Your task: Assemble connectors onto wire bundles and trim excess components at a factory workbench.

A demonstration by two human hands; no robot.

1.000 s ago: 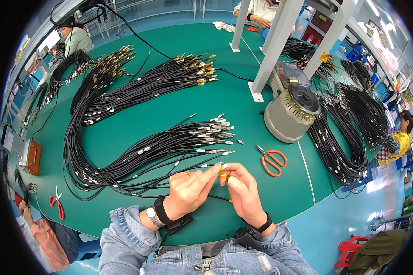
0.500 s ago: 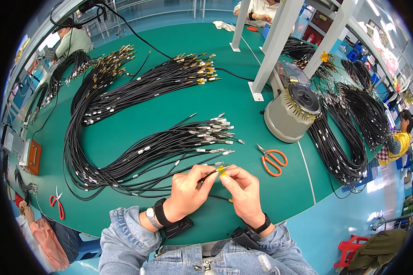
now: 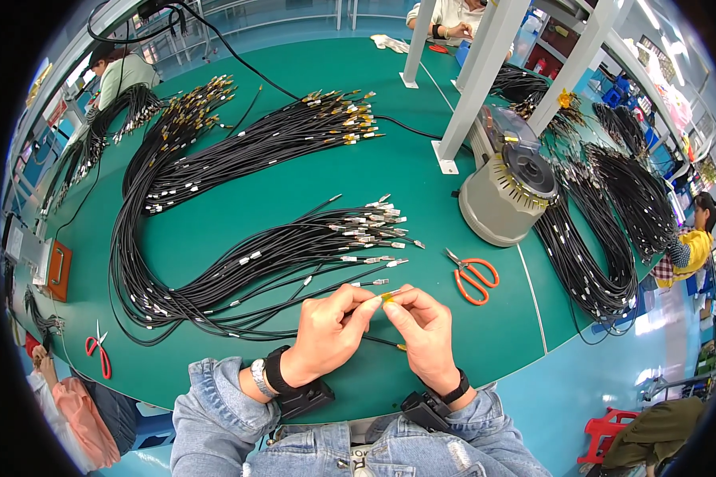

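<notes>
My left hand (image 3: 332, 332) is closed in a pinch on the end of a black cable. A small piece of yellow tape (image 3: 387, 296) sits around or against that cable end, between my fingertips. My right hand (image 3: 424, 330) pinches the tape from the other side, thumb and forefinger pressed together. The fingers hide most of the cable end. Just beyond my hands lie black cables (image 3: 262, 266) with white labels and metallic tips, fanned over the green table. Another cable end with a yellow band (image 3: 401, 347) sticks out below my hands.
Orange-handled cutters (image 3: 476, 280) lie right of my hands, near a grey round tape dispenser (image 3: 497, 208) and white metal posts (image 3: 477, 87). Red scissors (image 3: 103, 359) lie at the left. More cable bundles (image 3: 593, 262) hang over the right edge. Co-workers sit around the table.
My fingers have drawn closer around the yellow tape, which shows less now. Both hands stay in nearly the same place. The person at the far left has shifted posture.
</notes>
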